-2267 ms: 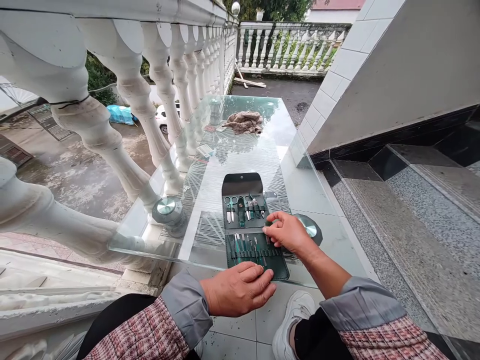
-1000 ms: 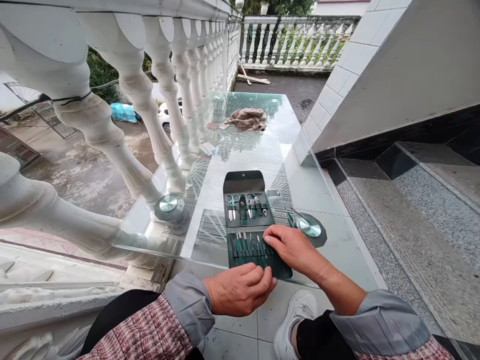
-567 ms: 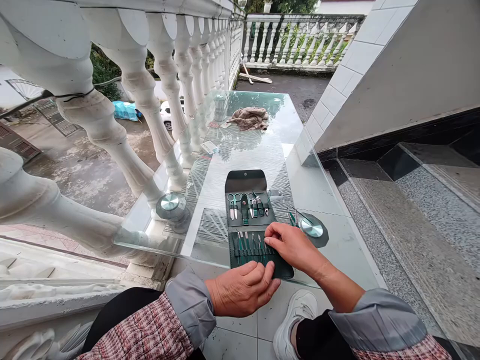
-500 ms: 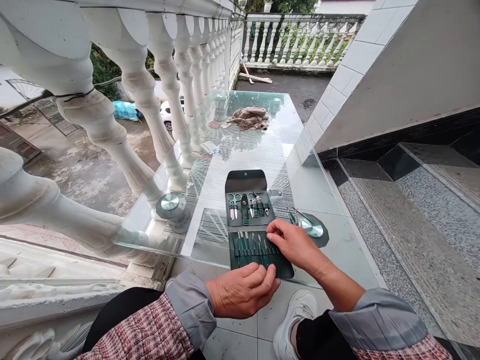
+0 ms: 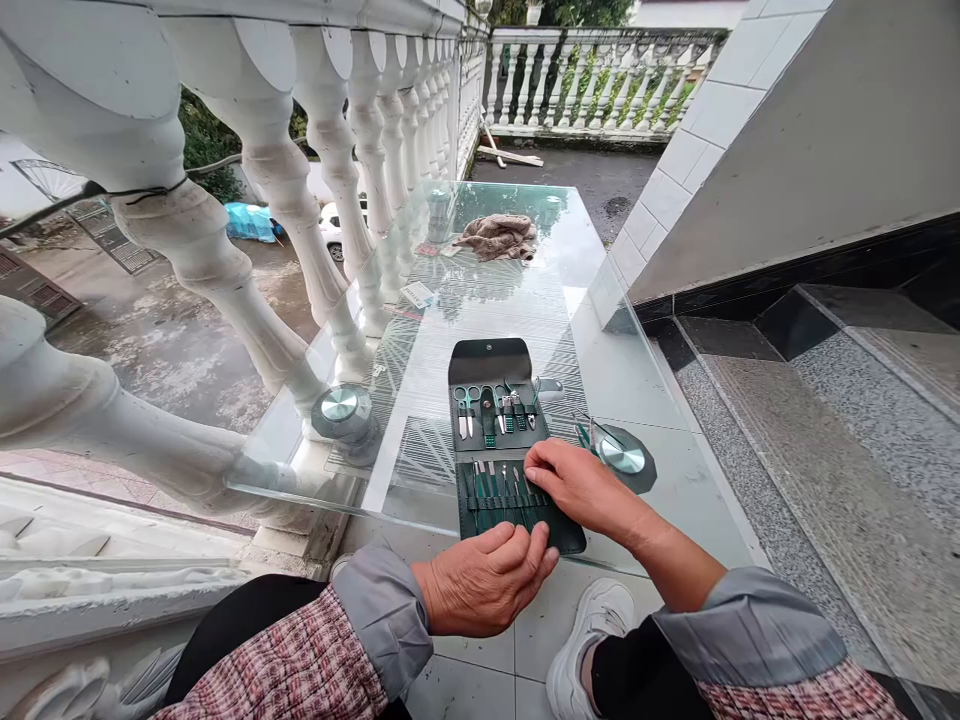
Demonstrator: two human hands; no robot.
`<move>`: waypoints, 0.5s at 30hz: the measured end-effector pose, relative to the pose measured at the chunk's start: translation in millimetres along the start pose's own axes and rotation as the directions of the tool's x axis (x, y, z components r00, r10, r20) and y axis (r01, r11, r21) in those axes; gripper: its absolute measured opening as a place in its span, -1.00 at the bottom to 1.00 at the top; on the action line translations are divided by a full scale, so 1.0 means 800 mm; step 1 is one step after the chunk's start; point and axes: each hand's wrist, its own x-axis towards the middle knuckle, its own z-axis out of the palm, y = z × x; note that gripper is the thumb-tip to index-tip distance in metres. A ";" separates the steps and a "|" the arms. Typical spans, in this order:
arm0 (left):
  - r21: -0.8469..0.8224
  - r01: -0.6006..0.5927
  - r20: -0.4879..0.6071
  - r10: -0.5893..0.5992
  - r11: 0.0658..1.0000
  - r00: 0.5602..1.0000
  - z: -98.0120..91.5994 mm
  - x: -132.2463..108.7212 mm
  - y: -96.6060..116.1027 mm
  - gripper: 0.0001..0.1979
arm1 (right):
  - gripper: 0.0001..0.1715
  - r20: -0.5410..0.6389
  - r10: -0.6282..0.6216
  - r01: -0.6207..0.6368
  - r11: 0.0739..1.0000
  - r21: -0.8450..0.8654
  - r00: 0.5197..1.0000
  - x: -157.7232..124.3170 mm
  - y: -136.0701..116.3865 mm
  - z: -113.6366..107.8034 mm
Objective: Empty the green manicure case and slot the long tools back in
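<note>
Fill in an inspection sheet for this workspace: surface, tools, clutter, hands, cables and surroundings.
Surface: glass table with reflections on it; light floor tiles show through.
Tools: open dark green case; scissors and clippers in its upper section, slim tools held under a strap in the lower.
Clutter: brown cloth at the far end; loose tools right of the case.
Hands: left hand at the case's near edge, right hand over the lower section's right side; whether either grips anything is unclear.
Cables: dark cord or cable by the white balustrade.
Surroundings: balustrade left, steps right.
</note>
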 end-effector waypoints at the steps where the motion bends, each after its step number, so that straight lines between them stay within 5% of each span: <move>1: 0.002 0.001 0.002 -0.001 1.000 1.000 0.000 0.000 0.001 -0.58 | -0.85 0.005 0.004 -0.004 1.000 0.000 1.000 0.001 0.000 -0.001; 6: 0.017 0.017 0.024 -0.017 1.000 1.000 0.000 0.001 0.003 -0.59 | -0.82 0.007 0.075 -0.075 0.997 -0.007 0.997 0.003 -0.008 -0.005; 15: 0.034 0.050 0.059 -0.052 0.998 0.997 -0.003 0.005 0.006 -0.59 | -0.80 -0.058 0.102 -0.115 0.948 -0.296 0.993 -0.001 -0.030 0.010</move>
